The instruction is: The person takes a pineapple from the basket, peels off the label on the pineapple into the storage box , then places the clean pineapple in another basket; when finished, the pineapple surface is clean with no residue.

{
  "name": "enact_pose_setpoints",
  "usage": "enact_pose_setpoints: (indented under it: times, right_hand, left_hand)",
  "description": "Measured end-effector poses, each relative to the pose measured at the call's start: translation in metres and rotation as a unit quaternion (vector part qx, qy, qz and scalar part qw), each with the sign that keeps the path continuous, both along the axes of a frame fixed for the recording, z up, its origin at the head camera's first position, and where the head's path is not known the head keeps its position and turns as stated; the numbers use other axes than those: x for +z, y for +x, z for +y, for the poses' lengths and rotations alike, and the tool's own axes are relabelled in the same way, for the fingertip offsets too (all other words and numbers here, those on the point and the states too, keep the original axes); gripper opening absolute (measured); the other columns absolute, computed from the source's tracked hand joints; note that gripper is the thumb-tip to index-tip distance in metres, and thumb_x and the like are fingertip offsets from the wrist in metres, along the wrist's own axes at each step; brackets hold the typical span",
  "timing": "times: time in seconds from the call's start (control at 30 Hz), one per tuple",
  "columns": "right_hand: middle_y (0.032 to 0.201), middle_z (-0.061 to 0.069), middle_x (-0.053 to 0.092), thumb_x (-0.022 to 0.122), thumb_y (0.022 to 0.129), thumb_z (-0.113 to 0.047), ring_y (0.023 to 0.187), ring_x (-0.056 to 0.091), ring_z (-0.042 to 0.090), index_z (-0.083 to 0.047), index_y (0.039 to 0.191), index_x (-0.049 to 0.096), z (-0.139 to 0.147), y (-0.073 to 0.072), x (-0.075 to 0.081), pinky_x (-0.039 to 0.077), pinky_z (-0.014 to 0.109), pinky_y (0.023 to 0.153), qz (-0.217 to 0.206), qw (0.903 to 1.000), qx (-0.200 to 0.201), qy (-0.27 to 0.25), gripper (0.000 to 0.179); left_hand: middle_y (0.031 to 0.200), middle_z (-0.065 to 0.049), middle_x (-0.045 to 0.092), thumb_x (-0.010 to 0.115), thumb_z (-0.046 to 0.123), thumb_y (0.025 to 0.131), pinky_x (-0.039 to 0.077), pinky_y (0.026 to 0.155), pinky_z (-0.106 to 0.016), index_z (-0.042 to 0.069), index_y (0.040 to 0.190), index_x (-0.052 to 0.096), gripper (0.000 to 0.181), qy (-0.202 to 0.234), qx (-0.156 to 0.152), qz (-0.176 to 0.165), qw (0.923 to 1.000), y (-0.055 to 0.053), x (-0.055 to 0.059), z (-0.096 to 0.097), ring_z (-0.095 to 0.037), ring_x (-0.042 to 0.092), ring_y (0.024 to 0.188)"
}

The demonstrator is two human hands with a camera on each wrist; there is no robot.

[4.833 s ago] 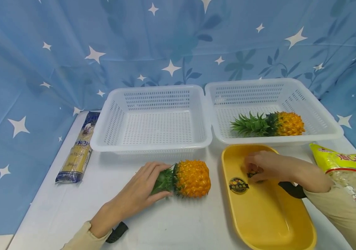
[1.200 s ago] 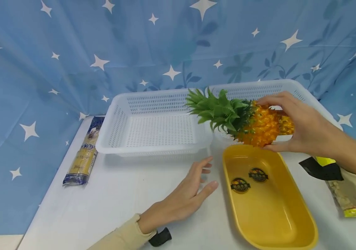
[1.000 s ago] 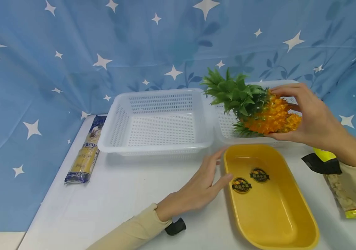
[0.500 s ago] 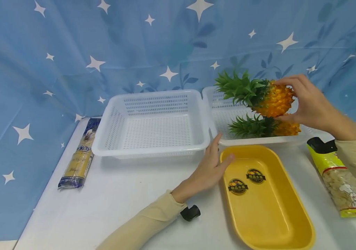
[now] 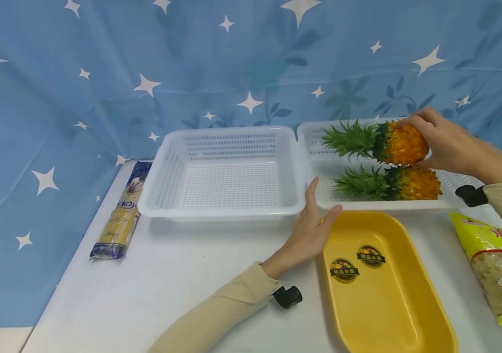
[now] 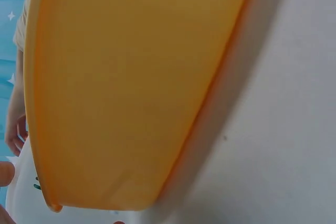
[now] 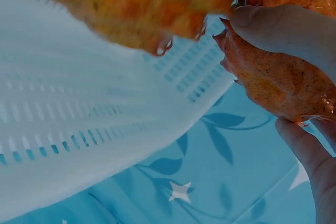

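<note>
My right hand [image 5: 449,144] grips the orange body of a pineapple [image 5: 403,143] at the back of the right white basket [image 5: 381,205]. Its leafy crown points left. In the right wrist view, the thumb and fingers are around this pineapple [image 7: 278,82]. In front of it, a second pineapple [image 5: 418,184] lies in the same basket, crown also to the left. Fingers spread, my left hand [image 5: 306,240] is at the upper left rim of the yellow tray [image 5: 383,309], close to the left basket's corner; whether it touches either is unclear. The tray's wall [image 6: 131,77] fills much of the left wrist view.
A second white basket [image 5: 220,212] stands left of the first. A blue and yellow packet [image 5: 120,215] lies on the white table [image 5: 180,279] at far left. A yellow-topped clear bag [image 5: 500,269] lies at right. A blue starry curtain [image 5: 215,63] hangs behind.
The pineapple that lay on the table under my left hand is now in my right hand, lowered into the right basket behind the other. My left hand has moved right to the tray's rim.
</note>
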State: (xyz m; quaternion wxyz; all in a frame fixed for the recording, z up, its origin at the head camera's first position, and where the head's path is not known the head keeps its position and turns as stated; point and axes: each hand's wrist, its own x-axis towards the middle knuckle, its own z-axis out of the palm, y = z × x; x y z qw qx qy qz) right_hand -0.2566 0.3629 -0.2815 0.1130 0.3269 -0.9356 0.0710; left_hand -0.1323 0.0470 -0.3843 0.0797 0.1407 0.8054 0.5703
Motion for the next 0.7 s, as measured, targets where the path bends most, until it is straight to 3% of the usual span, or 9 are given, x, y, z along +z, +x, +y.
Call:
enact_pose_setpoints:
  times: [0.2,0.43,0.7]
  right_hand:
    - [0.125,0.034,0.046,0.097,0.05,0.018,0.09,0.058,0.054,0.0,0.14,0.048,0.009,-0.015,-0.006,0.054,0.07,0.069,-0.005,0.9995,0.015,0.028,0.105]
    - [0.126,0.033,0.046,0.094,0.056,0.018,0.094,0.058,0.056,-0.003,0.142,0.046,0.012,-0.024,-0.007,0.055,0.067,0.069,-0.056,0.9966,-0.009,0.059,0.101]
    - [0.121,0.033,0.048,0.095,0.052,0.019,0.096,0.058,0.057,-0.003,0.138,0.047,0.01,-0.033,-0.006,0.056,0.067,0.068,-0.049,0.9965,0.008,0.068,0.1]
  left_hand:
    - [0.167,-0.022,0.031,0.042,0.054,0.11,0.035,0.12,-0.053,0.036,0.167,-0.003,0.074,0.001,0.001,-0.003,1.0,-0.001,0.0,0.003,-0.036,0.039,0.149]
    - [0.165,-0.023,0.034,0.042,0.056,0.11,0.036,0.119,-0.053,0.039,0.167,-0.004,0.076,-0.006,-0.005,-0.002,1.0,-0.001,-0.001,0.001,-0.036,0.041,0.147]
    - [0.165,-0.023,0.033,0.043,0.053,0.11,0.036,0.12,-0.051,0.038,0.167,-0.004,0.075,-0.005,-0.004,0.001,1.0,-0.002,-0.002,0.0,-0.036,0.042,0.147]
